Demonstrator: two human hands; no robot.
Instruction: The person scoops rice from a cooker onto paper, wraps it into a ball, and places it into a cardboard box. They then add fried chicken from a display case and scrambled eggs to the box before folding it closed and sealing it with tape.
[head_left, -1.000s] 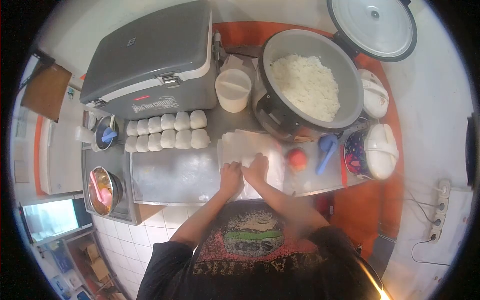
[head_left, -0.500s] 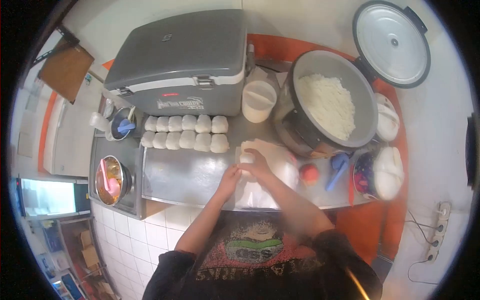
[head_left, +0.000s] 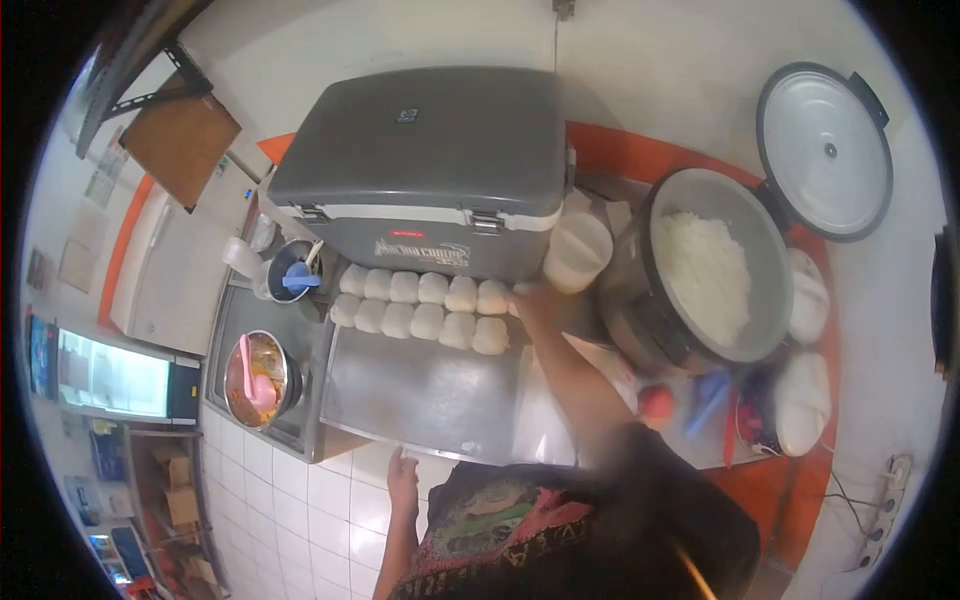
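Note:
My right hand reaches to the right end of the back row, its fingers closed round a white wrapped packet partly hidden by the hand. Two rows of rounded white packets stand on the metal counter, in front of the grey cooler box. My left hand hangs low at the counter's front edge, fingers loosely apart and nothing seen in it. White wrapping sheets lie under my right forearm.
A large pot of white rice stands at right, its lid raised. Nearby are a white jug, a red ball-shaped thing and a blue scoop. A bowl with a pink ladle stands left.
My hands have parted. The right one has carried a white packet from the sheets to the back row's end; the left has dropped to the counter's front edge. The view has shifted.

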